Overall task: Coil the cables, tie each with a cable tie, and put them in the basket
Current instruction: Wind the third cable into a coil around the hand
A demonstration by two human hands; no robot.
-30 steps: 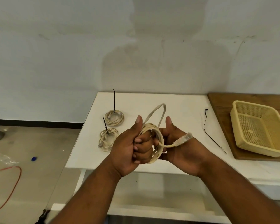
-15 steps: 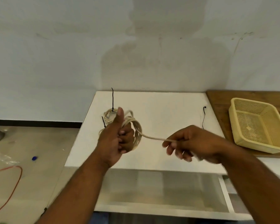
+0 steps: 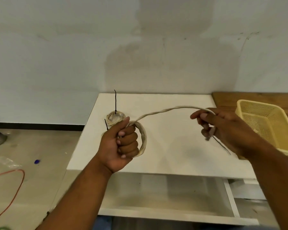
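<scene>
A pale, round-sectioned cable (image 3: 142,140) is held above the white table (image 3: 173,150), partly wound into a loose coil whose loops are bunched within the clenched left hand (image 3: 121,143). From the top of that coil a free length arcs rightward to the right hand (image 3: 223,128), where it is pinched under the fingers; its tail is blurred below them. The coiling step is judged to be in hand and not yet finished. The next move would call for the free length to be brought round onto the held loops without the coil being let slip, after which a tie would be needed.

A thin black cable tie (image 3: 223,146) lies on the table just below the right hand. Behind the left hand, a coiled cable (image 3: 115,117) already bound is seen flat on the table, its stiff black tie end standing upright; a second one is mostly hidden by the hand. At the right, a yellow perforated plastic basket (image 3: 273,123) rests on a wooden surface (image 3: 226,98), apparently with nothing in it.
</scene>
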